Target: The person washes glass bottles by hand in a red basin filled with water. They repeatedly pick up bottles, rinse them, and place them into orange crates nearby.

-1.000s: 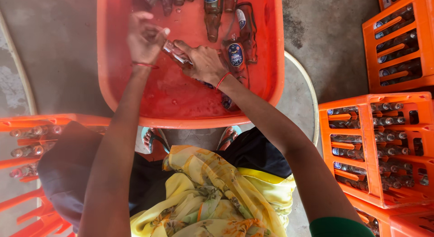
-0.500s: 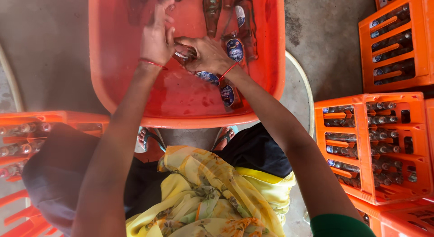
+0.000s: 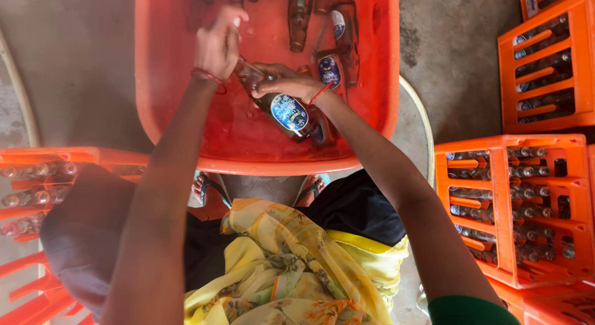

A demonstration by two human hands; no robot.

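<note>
Gripping a dark glass bottle (image 3: 282, 108) at upper centre of the head view, the right hand (image 3: 288, 84) curls over its shoulder; the left hand (image 3: 218, 43) pinches its neck above the orange tub (image 3: 167, 114), with orange crates (image 3: 514, 207) at right.

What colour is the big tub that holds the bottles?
The tub is orange-red, seen clearly in the head view.

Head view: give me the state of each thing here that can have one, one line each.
Left hand: closed at the neck of the held bottle.
Right hand: gripping the held bottle's body.
Held bottle: tilted, over the tub.
Orange tub: wet inside, several bottles lying in it.
Bottles in tub: lying down.
Orange crates: loaded with bottles.
</note>
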